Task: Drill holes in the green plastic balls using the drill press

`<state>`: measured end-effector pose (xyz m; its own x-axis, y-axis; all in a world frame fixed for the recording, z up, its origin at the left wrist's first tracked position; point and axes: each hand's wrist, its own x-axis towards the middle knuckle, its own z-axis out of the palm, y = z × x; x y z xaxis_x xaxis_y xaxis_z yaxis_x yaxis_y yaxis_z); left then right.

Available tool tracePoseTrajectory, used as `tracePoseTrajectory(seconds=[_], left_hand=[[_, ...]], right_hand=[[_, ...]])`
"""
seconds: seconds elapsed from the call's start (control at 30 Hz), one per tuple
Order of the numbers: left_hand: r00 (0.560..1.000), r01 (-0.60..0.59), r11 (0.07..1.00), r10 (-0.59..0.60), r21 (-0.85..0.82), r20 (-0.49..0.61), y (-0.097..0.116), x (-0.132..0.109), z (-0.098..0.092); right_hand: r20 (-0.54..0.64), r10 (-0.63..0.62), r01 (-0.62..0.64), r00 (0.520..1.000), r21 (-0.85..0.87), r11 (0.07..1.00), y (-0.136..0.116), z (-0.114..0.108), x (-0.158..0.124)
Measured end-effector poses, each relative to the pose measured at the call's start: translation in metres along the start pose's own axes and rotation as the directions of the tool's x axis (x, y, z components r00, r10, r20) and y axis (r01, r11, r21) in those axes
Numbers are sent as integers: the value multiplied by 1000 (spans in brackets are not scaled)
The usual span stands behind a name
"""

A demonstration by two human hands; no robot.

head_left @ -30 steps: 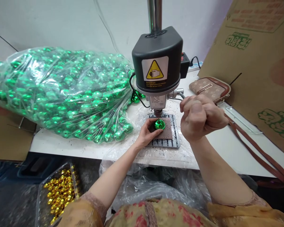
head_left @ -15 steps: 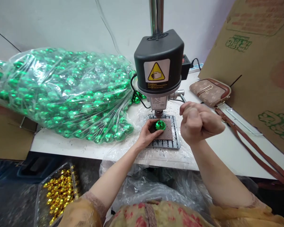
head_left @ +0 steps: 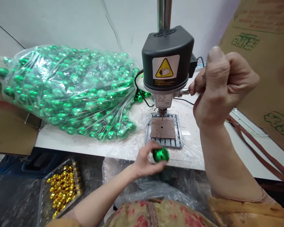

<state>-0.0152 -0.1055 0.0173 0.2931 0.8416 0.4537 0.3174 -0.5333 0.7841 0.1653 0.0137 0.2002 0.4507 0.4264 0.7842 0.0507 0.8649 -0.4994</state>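
Green faceted ball point(head_left: 162, 154), one, slightly blurred: pinched between thumb and fingers of the left hand point(head_left: 145, 161), the grip spread only to the ball's width, at the near edge of the white table point(head_left: 59, 138) and apart from the bench drill point(head_left: 167, 58); a hold by the sides, presumably so that the ball's ends stay free. Right hand point(head_left: 219, 85), one: raised at the right of the bench drill, fist curled tight, seemingly about the feed lever point(head_left: 185, 91), whose end is hidden within it; the height suggests a lifted lever, hence the gap beneath the chuck point(head_left: 162, 111). Brown board point(head_left: 168, 132), one, with a small dark hole: flat on the slotted base plate point(head_left: 179, 138) under the chuck, likely a guard for the metal and a seat for rounded work. Dark crumbs: scattered around it. Clear bag point(head_left: 73, 91) of green balls: on the left of the table, within the left hand's reach, apparently to keep loose rollers together. Clear tray point(head_left: 41, 201) of gold balls point(head_left: 62, 189): low at the near left, its walls containing them. Brown strap point(head_left: 251, 142): far to the right, probably clear of the work
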Motion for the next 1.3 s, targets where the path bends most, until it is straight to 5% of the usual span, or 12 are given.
tracePoseTrajectory(seconds=[0.13, 0.27, 0.33, 0.4, 0.43, 0.53, 0.6, 0.67, 0.8, 1.0, 1.23, 1.3], left_hand=[[909, -256, 922, 127, 292, 397, 2, -59, -5], [857, -393, 870, 229, 298, 462, -4, -67, -15], [921, -344, 847, 220, 404, 322, -6, -50, -30], [995, -98, 765, 68, 637, 71, -10, -26, -52], [996, 86, 678, -37, 730, -83, -13, -15, -64], [860, 511, 380, -237, 771, -453, -27, 3, -93], [781, 623, 303, -290, 721, -552, -41, 1, -102], [764, 644, 316, -315, 697, -563, -56, -4, -103], [818, 573, 462, -267, 677, -509, -87, 5, -107], [887, 448, 662, -240, 602, -396, -117, 43, -140], [975, 172, 580, -215, 796, -54, -102, 12, -160], [985, 117, 529, -170, 841, -30, -92, 4, -160]], right_hand=[[-18, -9, 10, 1000, 45, 999, 3, -1, -1], [-20, -32, 33, 999, 60, 998, 7, -2, -1], [-11, -45, 46, 999, 83, 995, 8, -2, 0], [-3, -58, 58, 998, 96, 994, 9, -3, 0], [-3, -66, 66, 998, 98, 993, 9, -3, 0], [3, -55, 54, 998, 78, 995, 8, -4, -1], [19, -32, 31, 999, 71, 997, 7, -5, -2], [39, -21, 18, 999, 74, 997, 7, -6, -3], [14, -62, 60, 998, 88, 994, 8, -6, -3], [-8, -8, 8, 1000, 54, 999, 1, -2, -5], [-26, -64, 66, 998, 106, 992, 8, -3, -3], [-15, -65, 66, 998, 94, 993, 9, -5, -3]])
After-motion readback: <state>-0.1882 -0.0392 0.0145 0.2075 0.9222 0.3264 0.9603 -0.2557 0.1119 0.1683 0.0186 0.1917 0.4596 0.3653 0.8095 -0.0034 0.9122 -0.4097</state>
